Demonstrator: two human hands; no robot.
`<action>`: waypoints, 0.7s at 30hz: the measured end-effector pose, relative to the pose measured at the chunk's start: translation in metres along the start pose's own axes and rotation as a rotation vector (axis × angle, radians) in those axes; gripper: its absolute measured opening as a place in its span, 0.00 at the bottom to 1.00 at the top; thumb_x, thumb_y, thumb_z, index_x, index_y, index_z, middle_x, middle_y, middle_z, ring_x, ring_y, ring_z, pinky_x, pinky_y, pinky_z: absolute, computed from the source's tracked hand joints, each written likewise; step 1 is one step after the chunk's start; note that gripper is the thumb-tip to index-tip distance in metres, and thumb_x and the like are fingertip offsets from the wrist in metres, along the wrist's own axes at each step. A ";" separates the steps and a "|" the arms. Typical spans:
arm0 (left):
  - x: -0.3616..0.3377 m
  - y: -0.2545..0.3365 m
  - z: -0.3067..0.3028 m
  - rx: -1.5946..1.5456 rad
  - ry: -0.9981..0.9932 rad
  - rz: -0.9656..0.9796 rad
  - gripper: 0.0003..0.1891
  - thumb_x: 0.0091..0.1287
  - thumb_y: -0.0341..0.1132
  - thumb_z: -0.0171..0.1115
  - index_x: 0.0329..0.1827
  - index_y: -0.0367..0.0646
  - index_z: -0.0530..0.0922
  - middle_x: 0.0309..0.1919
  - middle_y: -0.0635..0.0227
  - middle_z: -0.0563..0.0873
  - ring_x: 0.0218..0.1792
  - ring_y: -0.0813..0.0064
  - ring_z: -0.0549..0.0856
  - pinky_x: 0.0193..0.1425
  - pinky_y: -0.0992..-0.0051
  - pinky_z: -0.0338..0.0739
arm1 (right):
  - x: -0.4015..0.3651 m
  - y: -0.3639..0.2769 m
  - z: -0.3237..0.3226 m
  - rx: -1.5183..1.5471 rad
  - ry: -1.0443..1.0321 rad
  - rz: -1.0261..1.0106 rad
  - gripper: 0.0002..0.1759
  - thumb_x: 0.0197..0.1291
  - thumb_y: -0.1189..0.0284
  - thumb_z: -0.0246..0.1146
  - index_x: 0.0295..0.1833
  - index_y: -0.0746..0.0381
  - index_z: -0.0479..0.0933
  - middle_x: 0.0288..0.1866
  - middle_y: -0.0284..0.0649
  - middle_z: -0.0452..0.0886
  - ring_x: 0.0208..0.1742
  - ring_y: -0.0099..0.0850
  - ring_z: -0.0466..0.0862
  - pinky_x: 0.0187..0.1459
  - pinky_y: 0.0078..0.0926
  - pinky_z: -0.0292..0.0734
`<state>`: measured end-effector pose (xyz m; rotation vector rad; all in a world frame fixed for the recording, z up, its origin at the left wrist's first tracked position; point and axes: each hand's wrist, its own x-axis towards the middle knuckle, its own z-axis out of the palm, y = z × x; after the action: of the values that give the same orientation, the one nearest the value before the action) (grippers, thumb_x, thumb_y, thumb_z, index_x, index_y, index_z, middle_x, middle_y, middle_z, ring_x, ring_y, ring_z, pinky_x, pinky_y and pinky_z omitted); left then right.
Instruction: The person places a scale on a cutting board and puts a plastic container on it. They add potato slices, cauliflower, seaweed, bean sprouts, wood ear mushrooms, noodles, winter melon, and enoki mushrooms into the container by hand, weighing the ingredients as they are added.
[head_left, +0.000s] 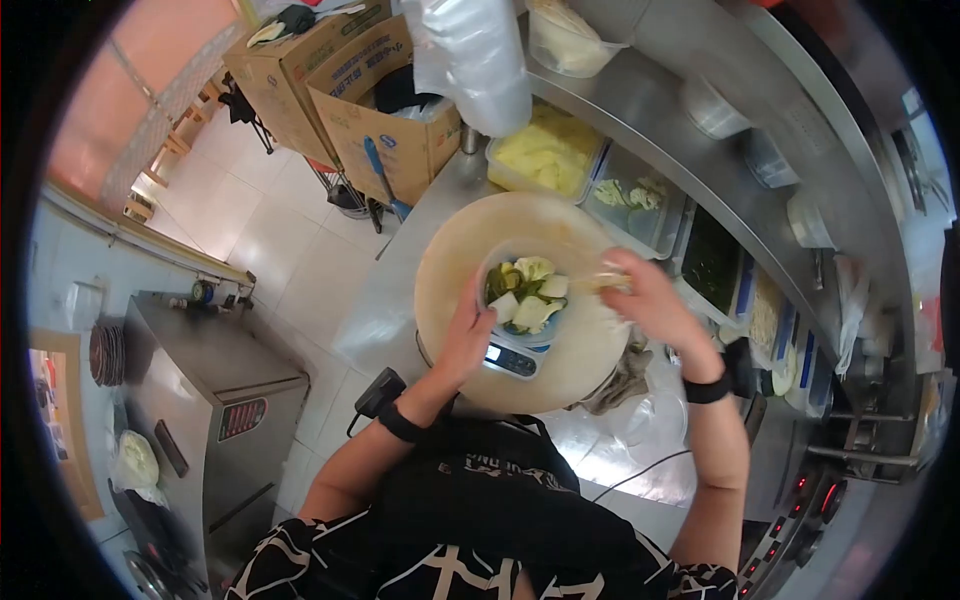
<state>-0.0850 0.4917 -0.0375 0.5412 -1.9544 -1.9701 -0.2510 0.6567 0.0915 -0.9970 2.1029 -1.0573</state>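
Observation:
A clear bowl (525, 293) with cauliflower, pale chunks and green vegetable pieces sits on a digital scale (511, 359), whose display is lit. The scale rests on a large round board (455, 250). My left hand (468, 335) is at the bowl's left side, its fingers wrapped against the rim. Right of the bowl, above the board, my right hand (645, 297) is closed in a pinch around something small and blurred that I cannot make out.
Behind the board are a tub of yellow food (545, 150) and a tub with cauliflower (635, 200). More tubs run down the right under a steel shelf (660, 115). Clear plastic bags (470, 60) hang at the top; cardboard boxes (385, 135) stand at the upper left.

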 end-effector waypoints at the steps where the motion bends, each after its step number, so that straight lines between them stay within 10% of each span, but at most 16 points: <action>1: 0.000 -0.002 -0.001 0.008 -0.001 0.009 0.33 0.60 0.23 0.44 0.71 0.35 0.50 0.69 0.53 0.58 0.71 0.65 0.56 0.71 0.73 0.48 | 0.015 0.011 0.023 -0.112 0.017 -0.167 0.17 0.50 0.78 0.60 0.48 0.64 0.71 0.41 0.43 0.73 0.42 0.35 0.76 0.43 0.30 0.73; 10: 0.007 -0.007 -0.011 -0.161 -0.006 0.132 0.30 0.62 0.24 0.42 0.71 0.34 0.50 0.70 0.54 0.57 0.71 0.65 0.55 0.72 0.73 0.46 | 0.028 -0.012 0.092 -0.419 -0.165 -0.092 0.32 0.49 0.78 0.61 0.63 0.58 0.63 0.59 0.59 0.62 0.57 0.59 0.67 0.57 0.44 0.68; 21: 0.055 0.011 -0.017 0.036 -0.087 0.203 0.24 0.68 0.31 0.46 0.67 0.38 0.59 0.64 0.55 0.68 0.67 0.62 0.64 0.70 0.70 0.54 | 0.009 -0.020 0.084 -0.696 -0.040 -0.402 0.23 0.52 0.79 0.57 0.56 0.56 0.71 0.61 0.53 0.67 0.61 0.51 0.68 0.59 0.42 0.65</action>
<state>-0.1259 0.4499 -0.0294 0.2576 -2.0123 -1.8634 -0.1858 0.6069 0.0635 -1.8073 2.3381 -0.4390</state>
